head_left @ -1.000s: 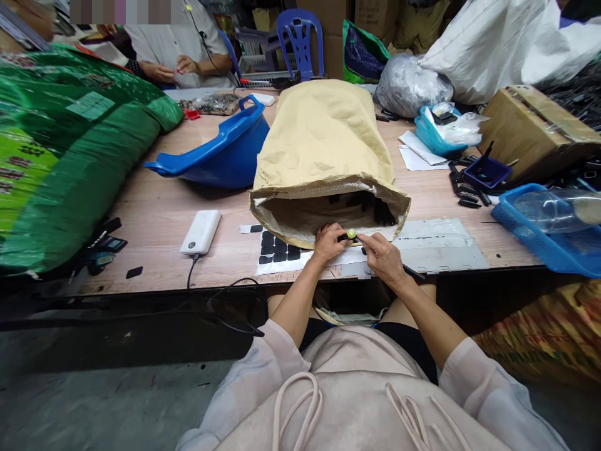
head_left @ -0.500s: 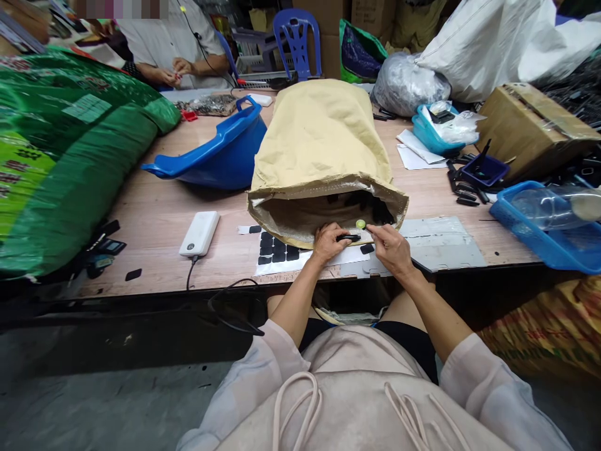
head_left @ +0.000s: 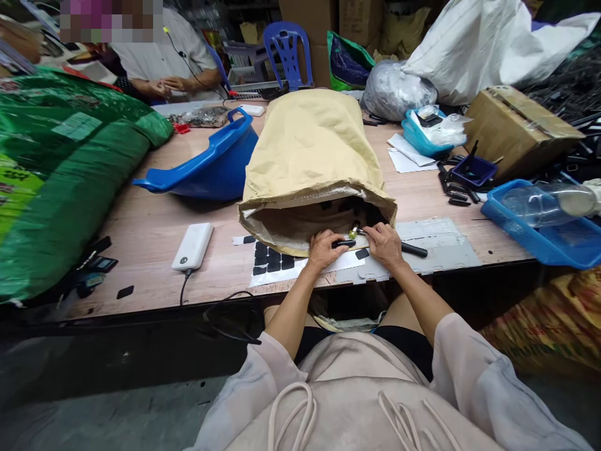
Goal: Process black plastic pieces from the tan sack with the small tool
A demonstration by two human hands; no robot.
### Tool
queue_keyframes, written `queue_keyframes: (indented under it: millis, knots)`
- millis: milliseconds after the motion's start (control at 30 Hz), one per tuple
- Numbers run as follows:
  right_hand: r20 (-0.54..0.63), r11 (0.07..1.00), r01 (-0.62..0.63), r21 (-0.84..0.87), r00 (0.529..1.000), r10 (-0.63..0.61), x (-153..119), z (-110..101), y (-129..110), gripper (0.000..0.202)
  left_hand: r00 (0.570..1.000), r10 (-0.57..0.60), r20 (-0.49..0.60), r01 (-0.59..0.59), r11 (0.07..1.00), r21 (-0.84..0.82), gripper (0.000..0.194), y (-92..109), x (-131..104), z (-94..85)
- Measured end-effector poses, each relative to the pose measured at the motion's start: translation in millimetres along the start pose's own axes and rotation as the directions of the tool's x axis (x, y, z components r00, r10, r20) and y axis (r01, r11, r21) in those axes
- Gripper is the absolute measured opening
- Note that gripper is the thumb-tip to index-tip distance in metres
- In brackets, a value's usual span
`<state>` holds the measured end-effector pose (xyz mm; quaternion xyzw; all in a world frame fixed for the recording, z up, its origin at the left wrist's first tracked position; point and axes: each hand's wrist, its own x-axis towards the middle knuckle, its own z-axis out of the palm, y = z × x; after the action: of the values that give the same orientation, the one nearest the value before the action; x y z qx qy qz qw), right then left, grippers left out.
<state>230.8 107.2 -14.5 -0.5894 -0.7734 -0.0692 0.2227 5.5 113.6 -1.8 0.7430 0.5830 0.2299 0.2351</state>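
My left hand is closed on a slim black piece, pressed low at the mouth of a tan sack. The sack lies open towards me, with dark pieces inside. My right hand grips a small hammer by its black handle, which sticks out behind the palm. Its yellowish head is just above the black piece, beside my left fingertips; whether they touch I cannot tell. Under my hands lies a white sheet of black square stickers, partly covered by the sack's lip.
A white power bank with a cable and a tilted blue basin are to the left. A green sack fills the far left. On the right are a blue basket and a cardboard box. Across the table sits another person.
The hammer's head has tipped from facing me to side-on and moved closer to the black piece. My right hand has turned, showing more handle. The view has shifted slightly.
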Motion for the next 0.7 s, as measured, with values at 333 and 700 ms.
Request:
queue_keyframes:
  millis: [333,700]
  knots:
    - [0.078,0.999,-0.029,-0.022,0.996,0.031,2,-7,-4,0.027,0.953,0.302,-0.032,-0.304,0.948,-0.095,0.020,17,-43,1.8]
    - [0.070,0.999,-0.035,-0.015,0.997,0.036,2,-5,-6,0.026,0.862,0.027,0.506,0.029,0.994,-0.103,0.031,-1,-142,80.8]
